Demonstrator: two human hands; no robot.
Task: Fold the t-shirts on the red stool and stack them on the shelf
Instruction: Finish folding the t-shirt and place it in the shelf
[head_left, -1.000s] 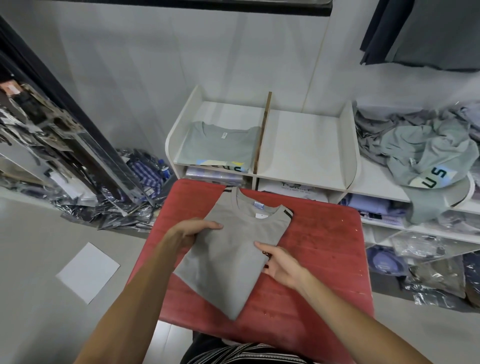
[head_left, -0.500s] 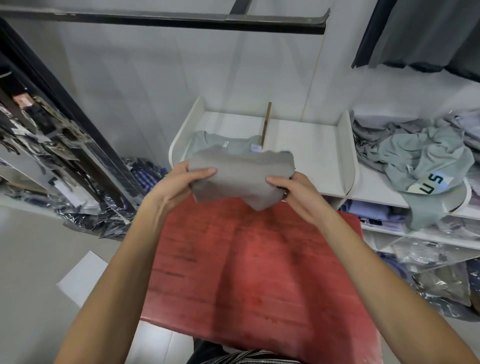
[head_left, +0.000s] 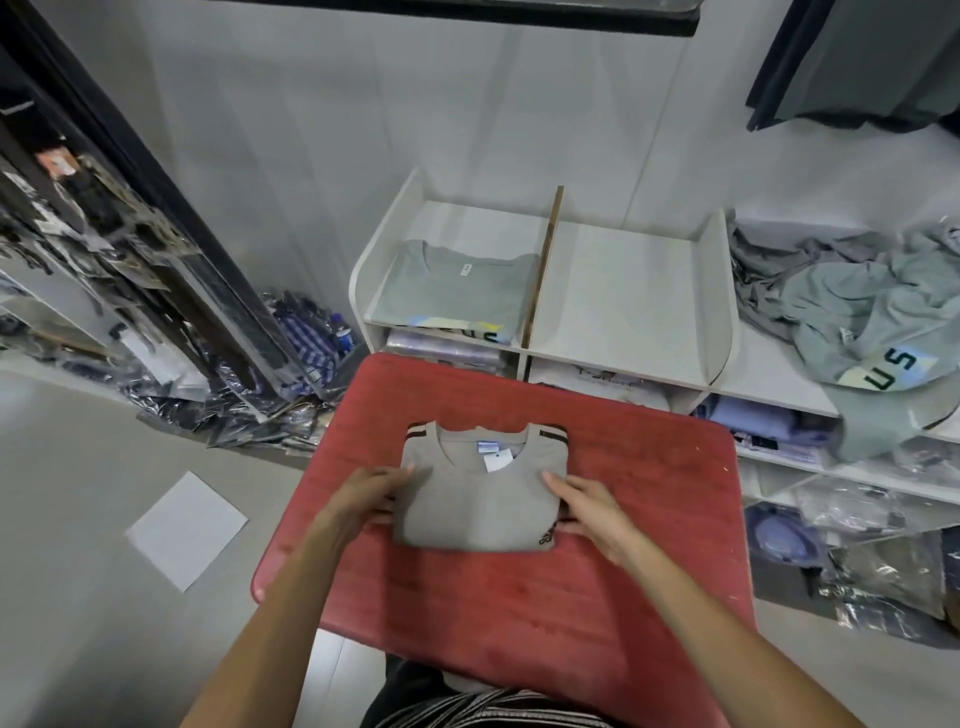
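a folded green shirt (head_left: 457, 283) lies in the shelf (head_left: 631, 291)'s left bay; crumpled shirts (head_left: 852, 306) heap to the right, a white sheet (head_left: 187, 527) on the floor. the folded grey t-shirt (head_left: 480, 499), lifted half a second ago, now lies on the red stool (head_left: 597, 597), left hand (head_left: 363, 496) and right hand (head_left: 587, 506) gripping its side edges.

Person: both forearms showing bare, no sleeves reaching the wrists; wearing a striped black-and-white garment (head_left: 488, 709) below, dark clothing (head_left: 410, 680) showing beside it.
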